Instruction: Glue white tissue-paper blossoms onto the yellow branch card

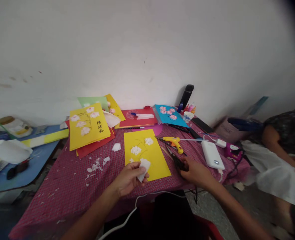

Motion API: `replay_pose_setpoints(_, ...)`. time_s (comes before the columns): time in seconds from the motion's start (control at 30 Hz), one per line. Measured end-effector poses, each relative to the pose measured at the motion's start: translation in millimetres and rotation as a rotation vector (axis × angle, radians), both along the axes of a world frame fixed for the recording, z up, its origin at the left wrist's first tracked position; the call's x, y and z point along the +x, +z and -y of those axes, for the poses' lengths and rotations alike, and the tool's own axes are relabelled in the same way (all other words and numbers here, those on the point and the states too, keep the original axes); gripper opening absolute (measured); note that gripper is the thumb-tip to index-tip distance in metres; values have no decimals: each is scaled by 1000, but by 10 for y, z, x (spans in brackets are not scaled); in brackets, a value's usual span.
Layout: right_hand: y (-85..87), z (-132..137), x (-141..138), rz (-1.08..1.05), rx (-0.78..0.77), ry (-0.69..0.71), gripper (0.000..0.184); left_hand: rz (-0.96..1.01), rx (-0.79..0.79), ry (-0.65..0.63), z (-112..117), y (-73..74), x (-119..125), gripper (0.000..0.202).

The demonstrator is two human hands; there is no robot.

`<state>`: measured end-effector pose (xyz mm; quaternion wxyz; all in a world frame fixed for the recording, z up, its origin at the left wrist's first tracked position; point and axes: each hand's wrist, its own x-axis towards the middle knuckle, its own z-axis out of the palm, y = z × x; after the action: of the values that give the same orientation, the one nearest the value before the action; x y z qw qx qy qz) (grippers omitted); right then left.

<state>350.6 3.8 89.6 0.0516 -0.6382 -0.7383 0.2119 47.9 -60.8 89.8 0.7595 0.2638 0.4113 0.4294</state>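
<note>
My left hand (132, 176) pinches a small folded piece of white paper (144, 165) above the lower edge of a yellow card (159, 166). The card lies flat, with white paper flowers (136, 150) and thin drawn stems on it. Over at the card's right, my right hand (196, 171) has its fingers closed at the black handles of a pair of scissors (177, 162), whose blades point up and left on the cloth. Just beyond them lies a yellow hot glue gun (173, 142) with a glue stick out of its back. White paper scraps (96, 166) are scattered left of the card.
Finished flower cards (87, 123) are stacked at the left, and a blue flower card (171, 115) lies behind. A white power bank (212, 155), a paper cup (188, 116) and a black bottle (186, 96) stand or lie rightward. Another person's arm (277, 146) is at far right.
</note>
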Motion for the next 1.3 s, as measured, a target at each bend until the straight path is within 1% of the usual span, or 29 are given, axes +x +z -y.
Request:
replay_pose_setpoints(0.07,-39,-3,89,-305,-52,-46,45,34,-2,1,-7,-8,-14,33)
replay_pose_setpoints(0.13,-68,45,148,-645,-155,-114,46,59,-6,-2,-17,-17,-24,32)
replay_pose_setpoints(0.2,-83,145,164,-969,-275,-194,50,70,-10,2,-28,-26,-35,31)
replay_pose_setpoints(0.27,-97,283,132,-1247,-358,-263,55,68,-18,14,-37,-31,-48,31)
replay_pose_setpoints(0.37,-147,512,0,-1565,-455,-277,65,52,-10,28,-48,-30,-69,31)
replay_pose_setpoints(0.43,-191,646,-128,-1679,-532,-250,63,37,8,31,-53,-26,-80,30)
replay_pose_setpoints(0.57,-261,820,-373,-1788,-621,-258,54,13,19,47,-63,-24,-91,28)
replay_pose_setpoints(0.67,-319,893,-478,-1893,-672,-319,42,16,17,55,-75,-28,-94,29)
replay_pose_setpoints(0.73,-354,934,-523,-1935,-725,-332,37,16,18,63,-83,-29,-94,30)
replay_pose_setpoints(0.77,-360,953,-545,-1940,-744,-313,37,16,17,67,-86,-28,-94,31)
replay_pose_setpoints(0.83,-338,981,-594,-1923,-748,-241,44,17,14,73,-89,-18,-94,32)
replay_pose_setpoints(0.93,-243,995,-659,-1879,-727,-123,56,20,7,78,-88,2,-103,32)
replay_pose_setpoints(1.03,-187,994,-668,-1861,-729,-61,66,24,0,88,-87,8,-129,32)
replay_pose_setpoints(1.17,-261,1021,-610,-1833,-803,51,82,43,12,97,-94,-23,-173,31)
replay_pose_setpoints(1.23,-306,1043,-586,-1842,-864,84,80,50,20,101,-101,-41,-187,31)
replay_pose_setpoints(1.3,-325,1061,-575,-1861,-908,85,72,52,21,106,-108,-52,-195,32)
